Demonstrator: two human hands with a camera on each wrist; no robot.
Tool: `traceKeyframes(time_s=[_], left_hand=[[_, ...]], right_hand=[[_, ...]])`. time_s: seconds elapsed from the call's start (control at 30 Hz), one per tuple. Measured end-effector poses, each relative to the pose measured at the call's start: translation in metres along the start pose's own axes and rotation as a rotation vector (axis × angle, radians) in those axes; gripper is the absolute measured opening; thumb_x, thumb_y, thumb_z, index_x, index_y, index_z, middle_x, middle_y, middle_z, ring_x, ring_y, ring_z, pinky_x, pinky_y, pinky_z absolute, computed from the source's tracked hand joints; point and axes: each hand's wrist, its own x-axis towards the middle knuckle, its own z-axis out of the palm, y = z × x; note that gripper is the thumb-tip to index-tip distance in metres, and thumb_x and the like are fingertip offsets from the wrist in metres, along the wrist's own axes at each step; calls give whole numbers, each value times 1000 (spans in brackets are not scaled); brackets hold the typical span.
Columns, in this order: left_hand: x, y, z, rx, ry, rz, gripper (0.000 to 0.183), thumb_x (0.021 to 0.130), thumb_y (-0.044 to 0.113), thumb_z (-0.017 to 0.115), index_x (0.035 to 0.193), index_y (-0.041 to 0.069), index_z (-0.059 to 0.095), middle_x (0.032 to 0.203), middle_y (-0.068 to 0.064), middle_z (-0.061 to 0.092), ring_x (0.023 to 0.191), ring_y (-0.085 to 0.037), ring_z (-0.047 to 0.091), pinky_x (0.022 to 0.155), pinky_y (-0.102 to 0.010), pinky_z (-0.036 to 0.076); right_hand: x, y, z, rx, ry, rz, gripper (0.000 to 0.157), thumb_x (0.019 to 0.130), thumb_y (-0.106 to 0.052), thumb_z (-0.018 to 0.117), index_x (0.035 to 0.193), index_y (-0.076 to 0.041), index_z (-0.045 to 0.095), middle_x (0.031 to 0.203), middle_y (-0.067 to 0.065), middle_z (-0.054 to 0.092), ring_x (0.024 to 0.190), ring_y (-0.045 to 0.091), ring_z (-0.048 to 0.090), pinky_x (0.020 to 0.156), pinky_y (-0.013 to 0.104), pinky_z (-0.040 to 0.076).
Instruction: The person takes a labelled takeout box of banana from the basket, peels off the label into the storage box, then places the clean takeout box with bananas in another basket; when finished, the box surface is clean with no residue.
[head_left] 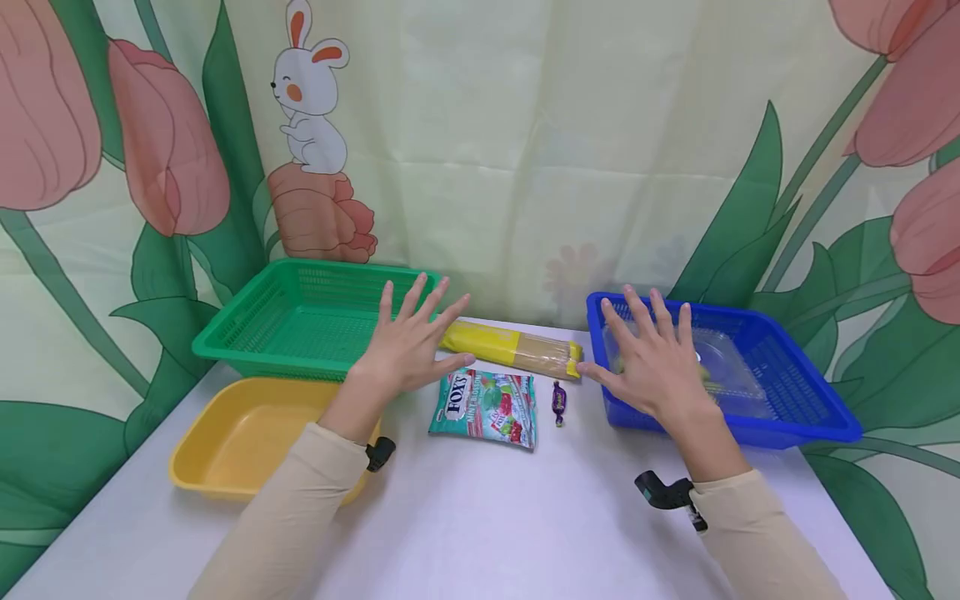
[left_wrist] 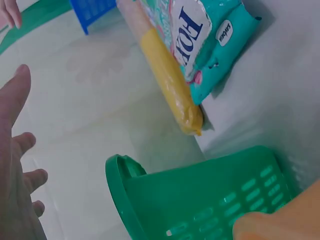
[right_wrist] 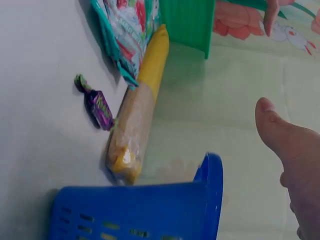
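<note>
- The left hand (head_left: pixel 411 342) is hovering with fingers and thumb spread wide, its grip holding nothing; it is covering the right end of the green basket (head_left: pixel 300 329) in the head view, yet standing apart from it in the left wrist view, where the frame edge is cutting off much of the hand.
- The right hand (head_left: pixel 660 371) is also spreading its fingers wide, its grip equally bare, and is hanging over the blue basket (head_left: pixel 750 432); the right wrist view is showing mainly the thumb, with the other fingers mostly hidden.
- A clear container (head_left: pixel 738 375) is lying inside the blue basket, partly hidden by the right hand; glare and fingers are making its contents hard to identify.
- Between the baskets, a long yellow-ended packet (head_left: pixel 525 348) is lying by the curtain (head_left: pixel 480 125); whether its right end is touching the blue basket, I cannot tell.
- The teal FOX'S bag (head_left: pixel 487 408) is lying in front of that packet, cropped in both wrist views.
- A purple wrapped candy (head_left: pixel 558 404) is resting right of the bag, its lettering too small to read.
- The yellow tub (head_left: pixel 247 433) is sitting on the table (head_left: pixel 585 517) before the green basket, the left forearm hiding its right side.
</note>
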Motion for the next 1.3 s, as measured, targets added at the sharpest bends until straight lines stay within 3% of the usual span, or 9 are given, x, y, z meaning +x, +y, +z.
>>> traceKeyframes(time_s=[0.17,0.47,0.67,0.8,1.3], left_hand=[[2,4,3,0,-3,8,89,93,79,43,165,36,15,174,-4,5,159,-36,-5,121,-69,-8],[7,13,5,-11,-15,32,88,93,80,40,166,37,14,174,-4,6,159,-36,-3,122,-68,-5],[9,16,8,-13,-19,58,88,94,80,39,166,35,15,174,-4,8,159,-36,1,122,-68,0],[11,18,11,-45,-27,67,87,95,79,40,166,35,15,174,-4,8,159,-35,0,122,-67,-4],[29,54,20,-92,-47,124,85,94,79,41,165,37,18,173,-3,13,159,-34,6,123,-66,3]], right_hand=[[-3,10,-2,21,1,12,102,88,-82,51,164,-18,26,172,16,8,157,44,-2,121,67,-9],[-6,30,-1,48,-10,21,100,91,-79,51,165,-18,22,172,17,7,156,48,1,120,66,-15],[-11,45,-2,65,-10,45,99,92,-76,52,165,-16,23,171,20,9,156,48,1,120,66,-13],[-12,54,-3,67,-6,54,98,92,-74,55,164,-15,24,170,20,11,155,49,3,120,68,-10],[-19,89,12,121,-65,84,99,92,-73,55,165,-13,22,170,23,9,152,55,7,119,71,-6]])
